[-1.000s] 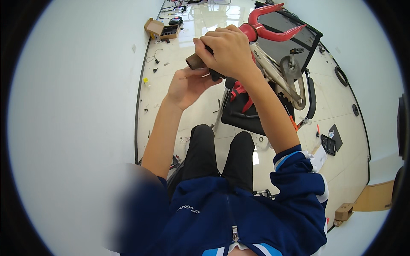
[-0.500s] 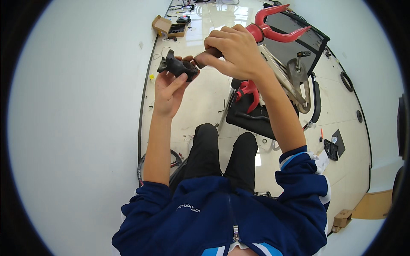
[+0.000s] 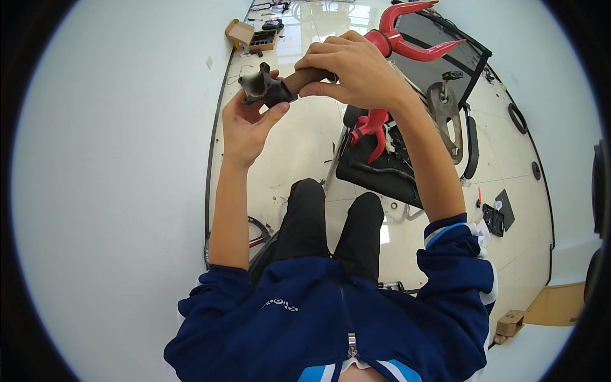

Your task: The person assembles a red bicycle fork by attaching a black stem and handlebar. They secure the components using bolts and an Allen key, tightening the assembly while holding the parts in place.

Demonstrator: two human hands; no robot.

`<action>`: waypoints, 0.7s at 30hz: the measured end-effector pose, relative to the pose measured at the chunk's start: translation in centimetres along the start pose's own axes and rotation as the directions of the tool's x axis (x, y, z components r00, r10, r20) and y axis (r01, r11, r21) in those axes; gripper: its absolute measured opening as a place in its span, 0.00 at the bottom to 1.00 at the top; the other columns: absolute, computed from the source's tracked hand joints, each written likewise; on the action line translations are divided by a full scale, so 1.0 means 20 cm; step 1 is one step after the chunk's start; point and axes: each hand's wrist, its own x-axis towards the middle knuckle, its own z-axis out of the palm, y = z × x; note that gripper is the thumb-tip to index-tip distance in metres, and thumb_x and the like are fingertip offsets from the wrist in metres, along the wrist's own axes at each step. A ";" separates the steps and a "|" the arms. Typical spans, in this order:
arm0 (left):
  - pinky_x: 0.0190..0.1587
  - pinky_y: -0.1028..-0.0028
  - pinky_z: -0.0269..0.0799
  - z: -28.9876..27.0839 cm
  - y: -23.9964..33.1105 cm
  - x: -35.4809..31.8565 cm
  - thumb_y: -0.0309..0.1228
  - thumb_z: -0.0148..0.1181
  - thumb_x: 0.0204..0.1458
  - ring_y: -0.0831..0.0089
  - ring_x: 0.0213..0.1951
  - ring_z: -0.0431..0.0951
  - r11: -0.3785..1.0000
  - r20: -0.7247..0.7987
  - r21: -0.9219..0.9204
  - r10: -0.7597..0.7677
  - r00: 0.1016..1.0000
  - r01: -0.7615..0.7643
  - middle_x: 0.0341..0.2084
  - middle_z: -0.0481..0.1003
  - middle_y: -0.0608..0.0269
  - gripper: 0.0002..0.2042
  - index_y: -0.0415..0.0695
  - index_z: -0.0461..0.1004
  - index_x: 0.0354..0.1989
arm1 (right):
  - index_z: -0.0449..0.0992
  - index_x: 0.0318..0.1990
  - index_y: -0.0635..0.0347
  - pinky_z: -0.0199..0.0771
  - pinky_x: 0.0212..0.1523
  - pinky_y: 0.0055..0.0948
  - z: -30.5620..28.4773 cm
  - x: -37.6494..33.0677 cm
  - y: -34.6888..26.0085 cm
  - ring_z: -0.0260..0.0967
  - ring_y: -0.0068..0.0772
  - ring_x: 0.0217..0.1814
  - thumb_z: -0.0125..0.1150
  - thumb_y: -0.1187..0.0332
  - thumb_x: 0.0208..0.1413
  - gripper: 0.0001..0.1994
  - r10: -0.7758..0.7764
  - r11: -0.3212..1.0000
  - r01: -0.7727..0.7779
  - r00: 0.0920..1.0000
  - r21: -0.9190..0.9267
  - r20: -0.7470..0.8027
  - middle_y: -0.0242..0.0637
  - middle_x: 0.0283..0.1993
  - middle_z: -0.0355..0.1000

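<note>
Holding a dark metal tube-shaped fitting with a brownish stem (image 3: 270, 86) up in front of me, above my lap and the pale tiled floor (image 3: 299, 146), I cup its black end in my left hand (image 3: 245, 124), thumb pressed against its side. My right hand (image 3: 356, 73) is curled closed around the stem. A red forked metal bracket (image 3: 414, 32) shows just behind my right hand. To do this well, I judge I should brace the black end firmly and turn evenly.
</note>
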 end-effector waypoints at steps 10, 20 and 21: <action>0.42 0.70 0.84 0.08 0.11 -0.02 0.22 0.68 0.50 0.70 0.42 0.80 0.982 -0.071 0.160 -0.090 0.993 0.101 0.39 0.77 0.54 0.15 0.29 0.73 0.44 | 0.81 0.43 0.50 0.61 0.51 0.34 0.00 -0.01 0.00 0.71 0.31 0.44 0.68 0.53 0.49 0.17 0.006 1.000 -0.005 1.000 0.017 -0.008 0.26 0.37 0.75; 0.51 0.72 0.77 0.04 0.00 0.04 0.10 0.63 0.33 0.61 0.47 0.81 0.502 0.241 0.652 0.573 0.783 -0.568 0.45 0.80 0.56 0.28 0.41 0.78 0.49 | 0.80 0.45 0.47 0.61 0.51 0.33 0.03 -0.01 0.00 0.71 0.28 0.44 0.71 0.59 0.45 0.18 0.016 1.000 -0.016 1.000 0.013 -0.022 0.24 0.37 0.74; 0.50 0.73 0.77 0.05 0.00 0.03 0.12 0.63 0.35 0.63 0.46 0.81 0.546 0.203 0.647 0.549 0.811 -0.532 0.44 0.80 0.57 0.26 0.40 0.77 0.48 | 0.80 0.45 0.47 0.61 0.52 0.33 0.03 -0.01 0.00 0.71 0.28 0.44 0.71 0.59 0.45 0.18 0.017 1.000 -0.017 1.000 0.015 -0.023 0.23 0.37 0.74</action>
